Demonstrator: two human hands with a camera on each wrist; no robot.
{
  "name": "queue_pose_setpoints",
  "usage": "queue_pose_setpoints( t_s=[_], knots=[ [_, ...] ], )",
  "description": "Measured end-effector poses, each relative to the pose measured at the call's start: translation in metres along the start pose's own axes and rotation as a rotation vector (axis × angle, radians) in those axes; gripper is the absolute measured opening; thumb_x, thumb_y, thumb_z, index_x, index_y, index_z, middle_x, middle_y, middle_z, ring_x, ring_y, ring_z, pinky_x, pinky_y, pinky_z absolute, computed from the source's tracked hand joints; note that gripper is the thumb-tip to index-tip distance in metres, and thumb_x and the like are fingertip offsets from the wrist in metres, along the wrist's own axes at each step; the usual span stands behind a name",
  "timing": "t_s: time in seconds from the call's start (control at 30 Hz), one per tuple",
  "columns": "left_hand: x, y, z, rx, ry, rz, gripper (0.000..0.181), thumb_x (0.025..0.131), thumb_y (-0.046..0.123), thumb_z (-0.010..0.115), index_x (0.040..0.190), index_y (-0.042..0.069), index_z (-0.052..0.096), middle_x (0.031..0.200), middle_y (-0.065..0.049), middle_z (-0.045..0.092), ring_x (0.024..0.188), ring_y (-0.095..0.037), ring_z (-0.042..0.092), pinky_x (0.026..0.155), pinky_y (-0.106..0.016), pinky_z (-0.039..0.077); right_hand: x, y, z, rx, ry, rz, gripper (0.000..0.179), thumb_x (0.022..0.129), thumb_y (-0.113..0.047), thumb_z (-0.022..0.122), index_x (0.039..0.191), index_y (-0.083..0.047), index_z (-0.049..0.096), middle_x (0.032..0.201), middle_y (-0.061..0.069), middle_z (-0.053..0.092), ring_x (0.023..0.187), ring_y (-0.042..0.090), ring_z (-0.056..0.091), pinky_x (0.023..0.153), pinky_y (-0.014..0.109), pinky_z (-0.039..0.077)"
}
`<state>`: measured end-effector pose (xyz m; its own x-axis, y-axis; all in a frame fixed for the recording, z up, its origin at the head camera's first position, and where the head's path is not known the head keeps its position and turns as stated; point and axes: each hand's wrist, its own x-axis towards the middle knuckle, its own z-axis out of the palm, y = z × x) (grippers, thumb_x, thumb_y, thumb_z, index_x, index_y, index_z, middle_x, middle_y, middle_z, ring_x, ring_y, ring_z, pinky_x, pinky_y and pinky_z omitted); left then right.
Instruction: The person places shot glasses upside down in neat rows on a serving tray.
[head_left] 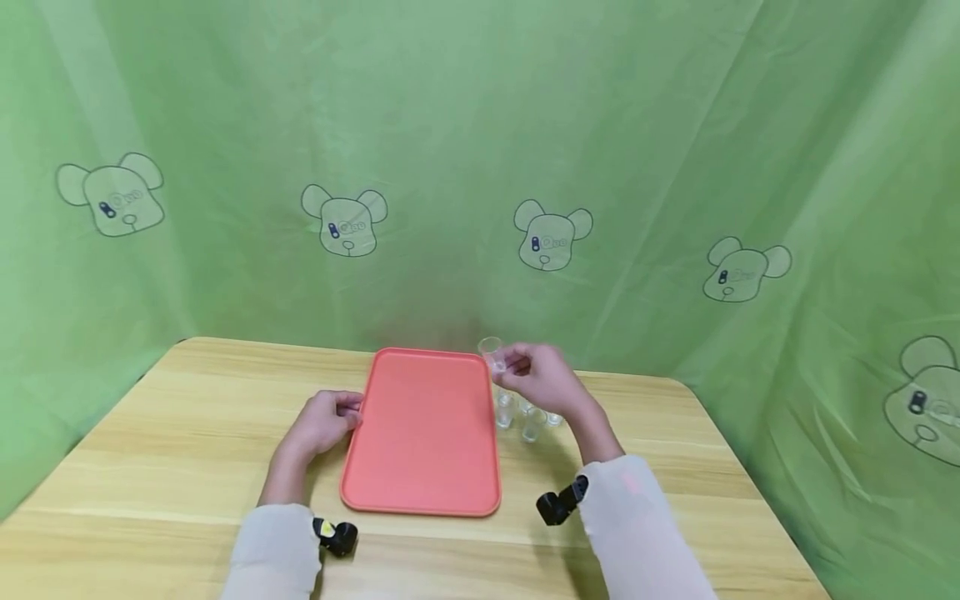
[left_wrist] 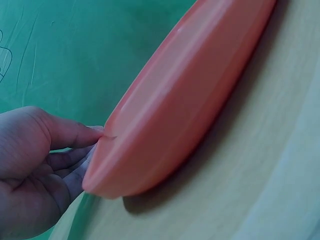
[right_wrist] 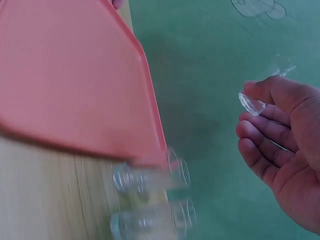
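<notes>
A red rectangular tray (head_left: 423, 433) lies on the wooden table. At its left edge my left hand (head_left: 321, 421) pinches the rim, thumb on the near side in the left wrist view, where the tray's rim (left_wrist: 165, 130) looks large. My right hand (head_left: 546, 381) holds a small clear shot glass (head_left: 491, 346) above the tray's back right corner. In the right wrist view, thumb and fingers pinch that shot glass (right_wrist: 252, 104) near its thick base. Just right of the tray, several more clear shot glasses (head_left: 532, 425) stand close together, partly hidden by my right hand and forearm.
The wooden table (head_left: 225, 417) spreads out on both sides of the tray and in front of it. A green curtain (head_left: 450, 150) with bear-head drawings hangs behind and at the sides. Black wrist cameras (head_left: 561, 502) sit at both sleeve cuffs.
</notes>
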<state>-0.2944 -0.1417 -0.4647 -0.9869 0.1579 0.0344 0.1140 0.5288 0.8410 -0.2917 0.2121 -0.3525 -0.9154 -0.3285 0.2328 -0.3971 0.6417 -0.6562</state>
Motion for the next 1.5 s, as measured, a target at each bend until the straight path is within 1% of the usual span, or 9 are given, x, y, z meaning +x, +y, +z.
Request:
queue_pose_setpoints(
  t_s=[0.2, 0.33, 0.43, 0.63, 0.77, 0.93, 1.13, 1.33, 1.5],
  knots=[
    [0.0, 0.002, 0.0, 0.007, -0.008, -0.01, 0.035, 0.095, 0.0, 0.064, 0.13, -0.008, 0.065, 0.112, -0.016, 0.073, 0.105, -0.029, 0.067, 0.097, -0.046, 0.055, 0.02, -0.014, 0.024, 0.059, -0.007, -0.001, 0.029, 0.089, -0.013, 0.076, 0.115, -0.001, 0.073, 0.098, 0.007, 0.073, 0.092, 0.022, 0.069, 0.085, 0.033, 0.059],
    [0.0, 0.003, 0.0, 0.012, -0.009, 0.0, 0.035, 0.095, -0.001, 0.064, 0.129, -0.009, 0.065, 0.111, -0.018, 0.073, 0.105, -0.029, 0.068, 0.097, -0.046, 0.055, 0.035, -0.021, 0.042, 0.089, -0.007, -0.005, 0.031, 0.089, -0.012, 0.076, 0.116, 0.002, 0.072, 0.098, 0.009, 0.073, 0.091, 0.021, 0.069, 0.085, 0.032, 0.059],
    [0.001, 0.002, 0.0, 0.011, -0.008, 0.012, 0.034, 0.095, -0.001, 0.064, 0.128, -0.01, 0.065, 0.11, -0.018, 0.073, 0.103, -0.029, 0.068, 0.096, -0.045, 0.056, 0.045, -0.025, 0.054, 0.09, -0.012, -0.012, 0.029, 0.09, -0.011, 0.075, 0.116, 0.003, 0.071, 0.098, 0.009, 0.073, 0.091, 0.021, 0.069, 0.084, 0.031, 0.059],
    [0.002, 0.002, 0.001, -0.003, -0.013, 0.003, 0.035, 0.095, 0.0, 0.064, 0.129, -0.009, 0.065, 0.11, -0.017, 0.073, 0.104, -0.028, 0.068, 0.095, -0.044, 0.056, 0.056, -0.026, 0.074, 0.124, -0.041, 0.018, 0.025, 0.093, -0.008, 0.073, 0.114, 0.004, 0.07, 0.1, 0.01, 0.072, 0.093, 0.022, 0.068, 0.085, 0.031, 0.058],
    [0.004, 0.003, -0.001, -0.005, -0.02, -0.008, 0.035, 0.096, 0.0, 0.064, 0.13, -0.008, 0.065, 0.109, -0.015, 0.073, 0.104, -0.027, 0.068, 0.096, -0.044, 0.056, 0.063, -0.025, 0.087, 0.132, -0.046, 0.038, 0.021, 0.094, -0.009, 0.073, 0.112, 0.0, 0.071, 0.099, 0.008, 0.072, 0.093, 0.02, 0.067, 0.083, 0.029, 0.058],
    [0.006, 0.005, -0.005, -0.003, -0.024, -0.016, 0.036, 0.096, 0.0, 0.062, 0.131, -0.007, 0.064, 0.11, -0.015, 0.073, 0.105, -0.027, 0.067, 0.097, -0.044, 0.056, 0.073, -0.027, 0.098, 0.106, -0.059, 0.034, 0.019, 0.095, -0.013, 0.074, 0.11, -0.004, 0.071, 0.098, 0.005, 0.071, 0.092, 0.017, 0.066, 0.081, 0.027, 0.057],
    [0.007, 0.005, -0.006, -0.007, -0.031, -0.022, 0.036, 0.097, 0.0, 0.062, 0.131, -0.008, 0.063, 0.11, -0.016, 0.072, 0.105, -0.027, 0.067, 0.096, -0.043, 0.056, 0.079, -0.03, 0.107, 0.066, -0.068, 0.02, 0.018, 0.095, -0.015, 0.074, 0.108, -0.005, 0.071, 0.098, 0.003, 0.07, 0.091, 0.015, 0.066, 0.081, 0.026, 0.057],
    [0.005, 0.003, -0.006, -0.009, -0.031, -0.025, 0.036, 0.096, -0.001, 0.062, 0.131, -0.009, 0.063, 0.11, -0.016, 0.073, 0.105, -0.027, 0.068, 0.097, -0.043, 0.056, 0.082, -0.031, 0.115, 0.094, -0.073, 0.03, 0.015, 0.095, -0.012, 0.073, 0.107, -0.004, 0.07, 0.097, 0.005, 0.07, 0.09, 0.016, 0.065, 0.08, 0.027, 0.057],
    [0.004, 0.002, -0.006, -0.008, -0.033, -0.021, 0.036, 0.096, -0.001, 0.061, 0.131, -0.009, 0.064, 0.11, -0.015, 0.073, 0.105, -0.027, 0.068, 0.097, -0.043, 0.056, 0.082, -0.029, 0.121, 0.102, -0.067, 0.039, 0.016, 0.094, -0.011, 0.074, 0.107, -0.003, 0.069, 0.096, 0.005, 0.069, 0.089, 0.015, 0.064, 0.079, 0.025, 0.056]
  ],
)
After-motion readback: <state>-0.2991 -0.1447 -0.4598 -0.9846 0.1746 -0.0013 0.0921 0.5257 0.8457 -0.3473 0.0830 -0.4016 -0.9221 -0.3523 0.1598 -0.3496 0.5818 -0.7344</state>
